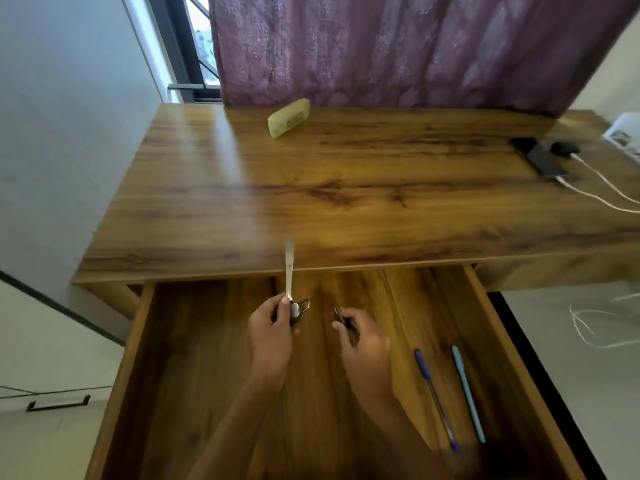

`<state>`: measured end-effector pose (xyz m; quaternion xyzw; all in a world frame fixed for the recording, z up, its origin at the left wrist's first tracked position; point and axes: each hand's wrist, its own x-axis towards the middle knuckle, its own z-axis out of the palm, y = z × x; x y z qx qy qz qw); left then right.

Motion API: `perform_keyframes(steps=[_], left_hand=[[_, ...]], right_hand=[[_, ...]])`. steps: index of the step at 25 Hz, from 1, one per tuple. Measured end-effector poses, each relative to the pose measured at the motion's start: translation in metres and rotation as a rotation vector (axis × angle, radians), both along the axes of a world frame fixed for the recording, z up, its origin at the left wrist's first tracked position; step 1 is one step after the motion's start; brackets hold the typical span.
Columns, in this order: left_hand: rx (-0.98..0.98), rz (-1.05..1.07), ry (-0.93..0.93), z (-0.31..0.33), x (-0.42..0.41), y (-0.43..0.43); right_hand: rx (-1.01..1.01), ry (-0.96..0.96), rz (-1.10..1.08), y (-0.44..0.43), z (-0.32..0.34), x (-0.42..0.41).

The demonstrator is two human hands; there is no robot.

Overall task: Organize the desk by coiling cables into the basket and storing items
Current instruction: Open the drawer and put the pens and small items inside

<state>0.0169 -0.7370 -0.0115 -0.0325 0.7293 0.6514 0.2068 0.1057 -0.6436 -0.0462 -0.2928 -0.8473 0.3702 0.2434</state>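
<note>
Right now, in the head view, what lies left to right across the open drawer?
Left hand holding a metal tool → right hand pinching a dark object → dark blue pen → light blue pen.

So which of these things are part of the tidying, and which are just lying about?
Job: open drawer; spoon and padlock-like object in left hand; small dark item in right hand; blue pen; teal pen; white cables.
Lying about, probably: yellowish case; phone; curtain.
</note>
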Motion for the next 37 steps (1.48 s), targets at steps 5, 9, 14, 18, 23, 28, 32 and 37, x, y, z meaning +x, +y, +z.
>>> perform_keyframes(steps=[5,9,14,18,23,28,32,37], left_hand=[[-0.048,-0.009,-0.059,-0.008,0.059,-0.009],[-0.076,0.001,-0.061,-0.013,0.074,-0.02],[-0.101,0.003,-0.026,-0.017,0.084,-0.031],[-0.182,0.004,0.022,-0.029,0.084,-0.036],[-0.328,0.04,0.095,-0.036,0.077,-0.055],[-0.49,0.097,0.085,-0.045,0.064,-0.082],[-0.563,0.088,0.077,-0.058,0.058,-0.107],[-0.615,0.054,0.007,-0.069,0.042,-0.129]], right_hand=[[0.041,-0.446,0.171,0.028,-0.018,0.057],[0.229,-0.649,0.346,0.035,-0.028,0.063],[0.329,-0.593,0.38,0.02,-0.024,0.064],[-0.574,-0.152,0.206,-0.032,0.003,0.058],[-0.956,-0.062,0.094,-0.063,0.002,0.043],[-0.874,-0.302,-0.066,-0.055,-0.026,0.026],[-0.7,-0.419,-0.077,-0.056,-0.04,0.013],[-0.513,-0.438,-0.161,-0.064,-0.044,0.01]])
